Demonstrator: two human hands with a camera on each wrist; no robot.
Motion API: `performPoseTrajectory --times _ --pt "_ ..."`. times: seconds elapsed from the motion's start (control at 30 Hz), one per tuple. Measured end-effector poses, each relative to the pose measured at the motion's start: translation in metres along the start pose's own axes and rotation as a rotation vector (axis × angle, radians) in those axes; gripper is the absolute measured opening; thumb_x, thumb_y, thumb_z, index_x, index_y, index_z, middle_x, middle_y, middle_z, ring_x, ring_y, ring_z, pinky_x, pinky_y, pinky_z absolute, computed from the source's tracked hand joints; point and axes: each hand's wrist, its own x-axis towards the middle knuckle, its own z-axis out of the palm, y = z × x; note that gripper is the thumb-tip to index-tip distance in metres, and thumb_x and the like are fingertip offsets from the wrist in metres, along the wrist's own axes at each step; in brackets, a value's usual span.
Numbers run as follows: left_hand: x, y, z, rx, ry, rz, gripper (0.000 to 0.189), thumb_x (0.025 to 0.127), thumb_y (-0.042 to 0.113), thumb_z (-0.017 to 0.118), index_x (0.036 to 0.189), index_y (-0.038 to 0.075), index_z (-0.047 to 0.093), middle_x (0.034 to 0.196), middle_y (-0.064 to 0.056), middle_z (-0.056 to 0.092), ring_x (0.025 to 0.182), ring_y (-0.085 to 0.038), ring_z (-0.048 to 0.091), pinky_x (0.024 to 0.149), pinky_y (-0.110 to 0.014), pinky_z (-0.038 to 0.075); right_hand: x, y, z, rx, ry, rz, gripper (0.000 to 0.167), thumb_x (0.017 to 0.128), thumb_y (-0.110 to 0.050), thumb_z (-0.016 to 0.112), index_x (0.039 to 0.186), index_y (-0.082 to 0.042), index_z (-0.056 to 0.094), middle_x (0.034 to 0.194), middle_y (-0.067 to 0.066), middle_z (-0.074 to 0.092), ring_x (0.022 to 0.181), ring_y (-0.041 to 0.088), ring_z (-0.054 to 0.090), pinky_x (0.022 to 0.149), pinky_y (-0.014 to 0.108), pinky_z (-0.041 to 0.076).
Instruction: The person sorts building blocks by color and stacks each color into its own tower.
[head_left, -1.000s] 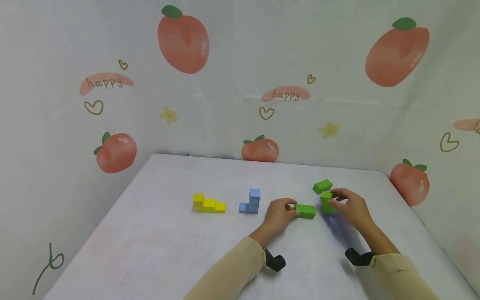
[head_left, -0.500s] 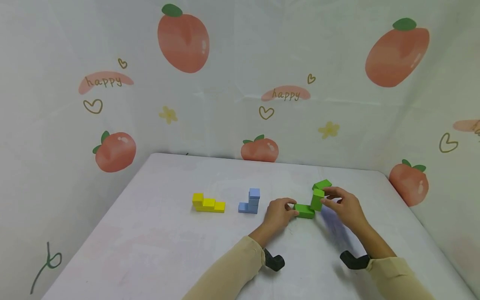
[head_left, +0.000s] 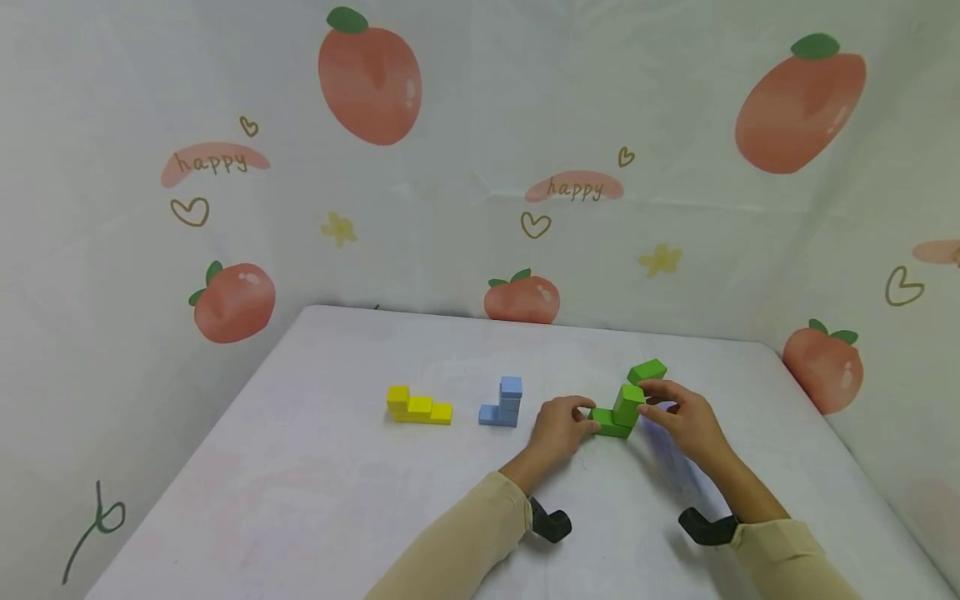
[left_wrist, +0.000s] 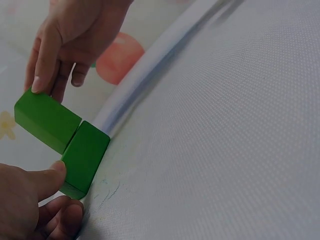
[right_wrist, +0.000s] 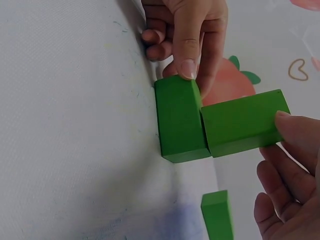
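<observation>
A green block (head_left: 604, 419) lies flat on the white table, its left end pinched between the thumb and fingers of my left hand (head_left: 557, 427). Upright on that block's right end stands a second green block (head_left: 627, 406). My right hand (head_left: 692, 421) pinches this upright one near its top, thumb on the near side. In the left wrist view the upright block (left_wrist: 47, 120) and the lying block (left_wrist: 86, 155) form an L, with only a thin seam between them. Part of the lying block's left end is hidden by my left fingertips.
A third green block (head_left: 647, 372) lies just behind, close to my right hand. Left of my hands stand a stepped blue block stack (head_left: 509, 404) and a yellow stepped one (head_left: 417, 408). A printed cloth (head_left: 450, 192) hangs behind the table (head_left: 300, 483).
My right hand has carried the upright green block left from the table and down onto the right end of the lying block. My left hand has stayed in place.
</observation>
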Motion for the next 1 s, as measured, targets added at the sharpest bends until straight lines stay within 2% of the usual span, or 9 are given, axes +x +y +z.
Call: performPoseTrajectory --times 0.13,0.37,0.63,0.87,1.0 --pt "0.000 0.000 0.001 0.000 0.003 0.004 0.029 0.083 0.016 0.078 0.111 0.015 0.072 0.073 0.010 0.059 0.067 -0.003 0.052 0.062 -0.022 0.043 -0.001 0.001 0.000 0.003 0.007 -0.015 0.034 0.089 -0.011 0.071 0.121 0.000 0.064 0.109 0.016 0.067 0.096 0.019 0.059 0.073 0.019 0.045" --pt "0.000 -0.001 0.002 -0.001 0.001 -0.002 0.030 0.083 0.016 0.078 0.112 0.016 0.072 0.073 0.010 0.058 0.067 -0.004 0.051 0.062 -0.023 0.043 -0.002 0.005 0.001 0.012 0.003 -0.021 0.036 0.088 -0.010 0.072 0.121 -0.001 0.064 0.109 0.015 0.067 0.093 0.004 0.056 0.072 0.019 0.045" --pt "0.001 -0.003 0.003 -0.010 0.001 0.004 0.030 0.083 0.015 0.078 0.112 0.016 0.072 0.072 0.011 0.058 0.067 -0.003 0.051 0.062 -0.022 0.042 -0.002 0.004 -0.005 0.008 -0.027 -0.023 0.047 0.088 -0.010 0.072 0.131 0.001 0.056 0.114 0.018 0.064 0.101 0.022 0.057 0.074 0.019 0.044" --pt "0.001 -0.003 0.003 -0.018 -0.001 -0.015 0.030 0.083 0.015 0.078 0.112 0.016 0.072 0.072 0.011 0.057 0.067 -0.003 0.051 0.062 -0.022 0.043 0.003 0.003 -0.014 0.010 0.006 -0.036 0.049 0.088 -0.008 0.072 0.133 -0.001 0.054 0.115 0.019 0.064 0.100 0.013 0.055 0.075 0.017 0.042" --pt "0.000 -0.002 0.003 -0.025 0.000 -0.015 0.030 0.083 0.015 0.078 0.112 0.016 0.072 0.073 0.011 0.058 0.068 -0.004 0.051 0.062 -0.022 0.043 0.008 0.007 -0.016 -0.010 0.029 -0.025 0.049 0.088 -0.008 0.071 0.133 0.000 0.054 0.117 0.021 0.063 0.102 0.019 0.054 0.075 0.018 0.040"
